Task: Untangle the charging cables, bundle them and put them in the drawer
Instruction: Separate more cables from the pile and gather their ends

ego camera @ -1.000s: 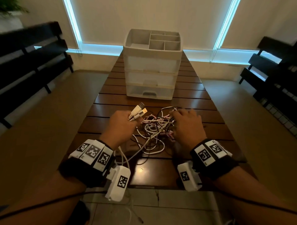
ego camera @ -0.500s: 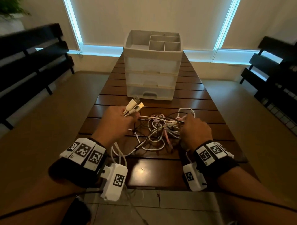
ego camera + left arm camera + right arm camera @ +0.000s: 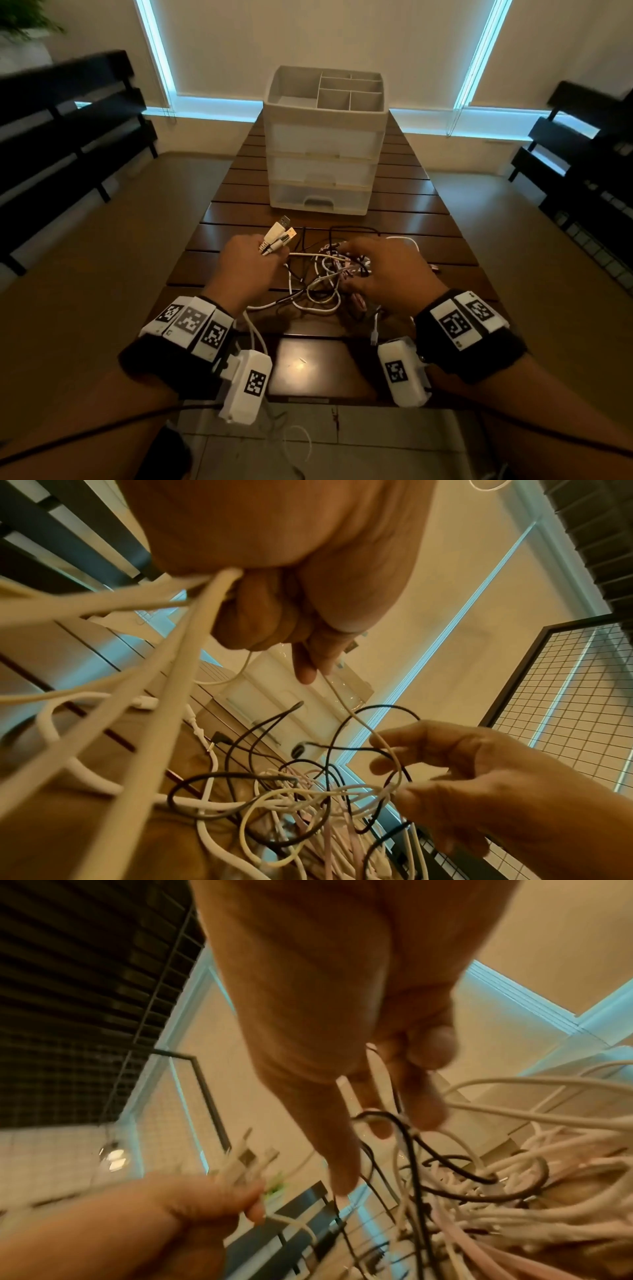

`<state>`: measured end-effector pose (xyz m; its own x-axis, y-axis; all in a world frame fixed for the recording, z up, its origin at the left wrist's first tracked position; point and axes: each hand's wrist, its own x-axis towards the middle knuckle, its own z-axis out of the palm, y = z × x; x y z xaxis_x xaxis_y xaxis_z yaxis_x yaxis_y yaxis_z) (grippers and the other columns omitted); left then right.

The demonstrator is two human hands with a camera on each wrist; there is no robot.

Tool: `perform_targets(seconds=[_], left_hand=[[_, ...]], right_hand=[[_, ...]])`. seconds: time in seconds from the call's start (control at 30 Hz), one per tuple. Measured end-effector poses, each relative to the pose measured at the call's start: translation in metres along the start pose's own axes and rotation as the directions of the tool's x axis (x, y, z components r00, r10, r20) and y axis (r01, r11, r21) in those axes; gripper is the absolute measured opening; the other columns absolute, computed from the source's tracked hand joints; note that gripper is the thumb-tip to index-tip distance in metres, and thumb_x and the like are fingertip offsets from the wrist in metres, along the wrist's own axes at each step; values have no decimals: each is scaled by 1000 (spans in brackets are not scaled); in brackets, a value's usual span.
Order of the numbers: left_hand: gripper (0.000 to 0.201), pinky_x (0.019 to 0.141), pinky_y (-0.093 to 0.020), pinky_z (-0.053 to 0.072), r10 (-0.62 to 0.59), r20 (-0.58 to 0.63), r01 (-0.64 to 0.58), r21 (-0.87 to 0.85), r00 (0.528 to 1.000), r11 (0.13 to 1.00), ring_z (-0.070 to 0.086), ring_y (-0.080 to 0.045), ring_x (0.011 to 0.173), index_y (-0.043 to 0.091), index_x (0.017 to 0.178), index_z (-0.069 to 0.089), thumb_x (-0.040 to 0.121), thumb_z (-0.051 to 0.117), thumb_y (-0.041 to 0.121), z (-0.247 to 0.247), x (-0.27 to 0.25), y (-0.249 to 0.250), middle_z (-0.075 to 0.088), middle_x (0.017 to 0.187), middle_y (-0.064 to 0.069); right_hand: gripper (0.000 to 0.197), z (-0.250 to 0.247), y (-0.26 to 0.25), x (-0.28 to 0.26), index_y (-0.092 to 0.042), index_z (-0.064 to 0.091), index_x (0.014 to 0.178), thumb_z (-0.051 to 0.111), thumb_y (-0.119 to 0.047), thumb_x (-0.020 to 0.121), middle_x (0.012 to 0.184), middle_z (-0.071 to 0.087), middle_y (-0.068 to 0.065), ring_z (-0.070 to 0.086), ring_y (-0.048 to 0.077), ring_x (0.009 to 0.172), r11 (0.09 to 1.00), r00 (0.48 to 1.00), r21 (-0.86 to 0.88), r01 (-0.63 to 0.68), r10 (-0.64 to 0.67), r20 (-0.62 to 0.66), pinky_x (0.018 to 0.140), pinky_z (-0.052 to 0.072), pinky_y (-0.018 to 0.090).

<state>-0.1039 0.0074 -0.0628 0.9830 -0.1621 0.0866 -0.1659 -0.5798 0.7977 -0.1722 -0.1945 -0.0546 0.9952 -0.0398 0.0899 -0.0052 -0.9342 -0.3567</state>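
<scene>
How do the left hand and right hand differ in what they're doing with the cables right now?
The left hand is fisted round a bunch of white plug ends, lifted clear of the pile; the right hand is spread low over the tangle, fingers picking at thin strands. The left grips several cables together; the right seems to pinch just one or two. Both are over the wooden table, in front of the closed drawer unit.

A home-like sitting room; a slatted wooden table (image 3: 404, 209) between dark benches (image 3: 68, 113), blinds (image 3: 308, 37) down over bright windows, a potted plant (image 3: 20, 20) in the corner.
</scene>
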Motion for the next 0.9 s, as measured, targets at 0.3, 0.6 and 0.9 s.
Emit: perform_targets(seconds=[0.3, 0.6, 0.9], left_hand=[[14, 44, -19, 36, -80, 81, 85, -54, 993, 995, 45, -9, 51, 12, 85, 70, 91, 66, 24, -2, -1, 3, 56, 64, 0], [5, 33, -10, 31, -246, 232, 305, -271, 941, 913, 43, 0, 31, 14, 92, 64, 93, 63, 19, -2, -9, 8, 49, 48, 11], [11, 44, -22, 29, -270, 235, 335, -307, 934, 891, 36, -6, 41, 11, 83, 69, 90, 66, 19, -3, -9, 10, 44, 38, 12]], right_hand=[[22, -1, -10, -4, -12, 64, 100, 72, -6, 82, 87, 69, 4, 71, 15, 75, 673, 982, 723, -156, 184, 41, 64, 59, 25], [24, 28, 19, 3, -38, 65, 90, 78, -23, 77, 106, 58, -5, 57, 7, 95, 854, 978, 502, -137, 197, -68, 84, 53, 28], [8, 23, 11, 1, -24, 58, 100, 55, -27, 94, 96, 62, -4, 57, 16, 90, 996, 980, -69, 59, -44, 192, 79, 46, 33]])
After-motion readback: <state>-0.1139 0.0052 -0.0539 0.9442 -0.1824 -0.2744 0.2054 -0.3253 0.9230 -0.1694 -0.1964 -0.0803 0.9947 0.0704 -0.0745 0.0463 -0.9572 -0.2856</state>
